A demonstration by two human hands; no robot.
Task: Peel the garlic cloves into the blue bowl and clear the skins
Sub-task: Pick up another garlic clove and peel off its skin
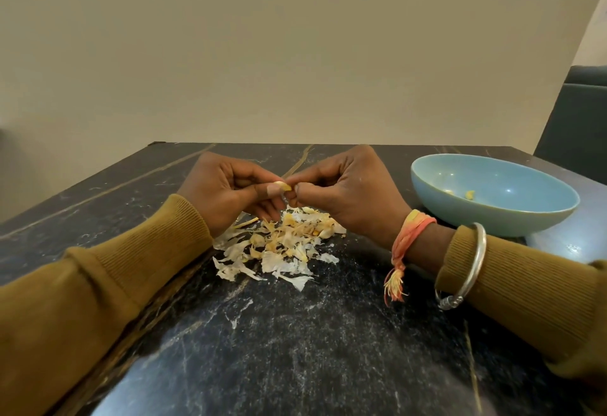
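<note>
The left hand (230,188), grip closed, is pinching a garlic clove (284,185) over the skins (282,244); the right hand (341,192) is pinching its skin. Short pulls are probably serving best (blue bowl (492,218) sitting at three o'clock).

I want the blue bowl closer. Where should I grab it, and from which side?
Probably the near-left rim of the blue bowl, pinched from above with the right hand: the bowl is wide and shallow, too broad to wrap, and that edge sits closest to that hand.
</note>
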